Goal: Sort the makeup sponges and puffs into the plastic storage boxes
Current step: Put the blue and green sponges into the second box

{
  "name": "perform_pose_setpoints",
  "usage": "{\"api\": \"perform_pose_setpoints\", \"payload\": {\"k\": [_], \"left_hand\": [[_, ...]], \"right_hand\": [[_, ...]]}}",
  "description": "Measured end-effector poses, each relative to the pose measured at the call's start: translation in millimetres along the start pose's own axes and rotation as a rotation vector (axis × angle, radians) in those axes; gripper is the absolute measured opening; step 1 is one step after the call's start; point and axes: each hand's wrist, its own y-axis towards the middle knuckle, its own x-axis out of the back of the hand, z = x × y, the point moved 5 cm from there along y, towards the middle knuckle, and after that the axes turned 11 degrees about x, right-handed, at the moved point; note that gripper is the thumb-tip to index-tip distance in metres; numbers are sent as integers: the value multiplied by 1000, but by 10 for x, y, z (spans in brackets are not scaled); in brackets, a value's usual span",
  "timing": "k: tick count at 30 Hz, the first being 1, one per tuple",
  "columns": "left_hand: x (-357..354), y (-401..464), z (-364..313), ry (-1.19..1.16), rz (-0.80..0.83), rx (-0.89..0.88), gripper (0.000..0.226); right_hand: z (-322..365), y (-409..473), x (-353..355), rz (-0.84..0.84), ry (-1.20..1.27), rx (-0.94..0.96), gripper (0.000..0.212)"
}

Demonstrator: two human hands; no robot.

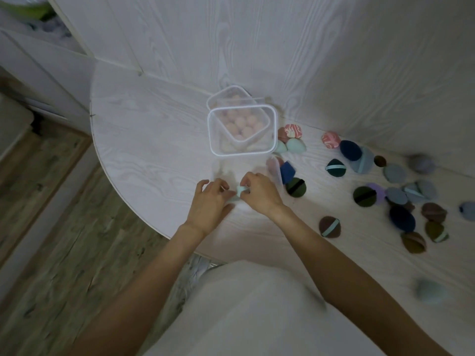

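A small light-teal sponge (240, 190) sits between my two hands near the table's front edge. My left hand (209, 201) and my right hand (258, 190) both pinch it with curled fingertips. Behind them stands a clear plastic box (213, 140) holding pink sponges (237, 122), with a second clear box or lid (226, 89) lying askew over it. Two teal sponges (295, 146) and marbled red ones (293, 131) lie just right of the box. Several dark round puffs (295, 187) are scattered to the right.
A clear tube-like plastic piece (275, 168) lies beside a blue puff (286, 170). The white round table (144, 140) ends close to my left, above a wooden floor (51, 227). A blurred teal sponge (431, 291) lies at the front right.
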Motion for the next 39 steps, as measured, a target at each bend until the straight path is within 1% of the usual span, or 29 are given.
{"api": "perform_pose_setpoints", "payload": {"k": [4,7,8,9,10,13,14,15,16,18,21,25,28,30,33,35,36,39], "left_hand": [[-8,32,-5,4,10,29,50],[-3,39,-16,27,24,5,46],[1,41,-17,28,31,2,42],[3,45,-18,26,41,3,39],[4,49,-17,24,49,6,37],[4,72,-27,25,56,10,37],[7,80,-41,33,53,-1,37],[7,95,-57,43,53,-12,37],[15,109,-78,52,50,-24,37],[28,140,-105,57,40,-33,34],[15,168,-118,25,34,-29,33],[3,150,-128,-25,43,-36,32],[-11,135,-142,-82,44,-41,31],[-21,123,-143,-132,50,-21,30],[-12,104,-140,-172,46,-10,30],[-3,100,-142,-165,42,-19,31],[-1,108,-140,-154,45,-21,32],[-9,127,-134,-117,54,-18,35]], "right_hand": [[-4,-11,2,11,-29,-6,24],[-4,-30,70,28,79,-7,29],[-16,-44,138,20,110,-8,27],[-42,-58,238,-22,114,-1,23],[-84,-74,373,-107,111,9,18],[-331,-121,853,-412,106,-22,11],[-460,-98,976,-463,77,-52,12],[-597,-40,1067,-477,36,-77,15],[-736,41,1114,-464,-10,-98,19],[-954,227,1124,-387,-80,-133,24],[-1107,433,1029,-299,-74,-207,30],[-1153,466,983,-338,-116,-233,33],[-1052,262,1010,-414,-118,-172,30],[-871,34,1010,-473,-56,-102,28],[-481,-237,907,-499,75,20,27],[-242,-279,760,-451,82,103,25],[-157,-253,670,-394,47,127,25],[-80,-119,407,-160,-80,112,28]]}}
